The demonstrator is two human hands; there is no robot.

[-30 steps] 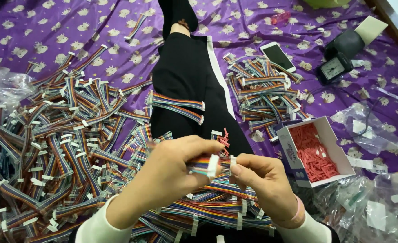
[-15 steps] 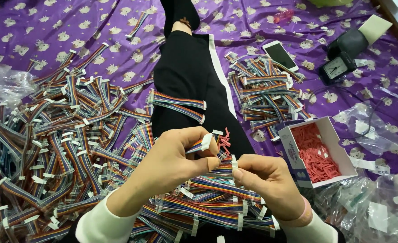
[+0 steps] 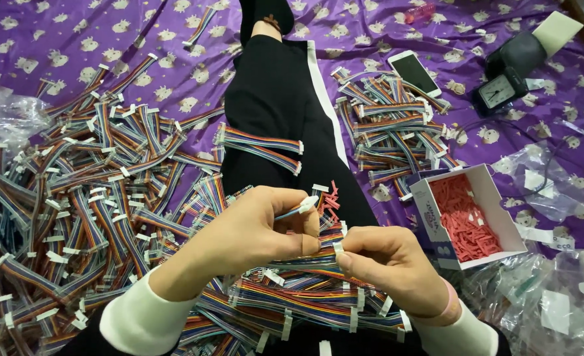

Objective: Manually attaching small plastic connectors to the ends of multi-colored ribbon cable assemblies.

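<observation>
My left hand (image 3: 249, 231) pinches one end of a short rainbow ribbon cable (image 3: 298, 209), its white connector poking up between thumb and fingers. My right hand (image 3: 387, 264) grips the cable's other white connector end just to the right. Both hands hover over a heap of the same cables (image 3: 305, 303) piled on my lap. Two more cables (image 3: 259, 148) lie across my black trouser leg (image 3: 275, 99).
A big pile of ribbon cables (image 3: 74, 198) covers the purple patterned sheet (image 3: 74, 46) at left; a smaller pile (image 3: 397, 132) lies right. A white box of red pieces (image 3: 466, 217), a phone (image 3: 414, 72), a small black clock (image 3: 499, 89) and plastic bags (image 3: 549, 296) sit right.
My left hand has turned the cable so its white connector now points up and right; the hands stay close together over the lap.
</observation>
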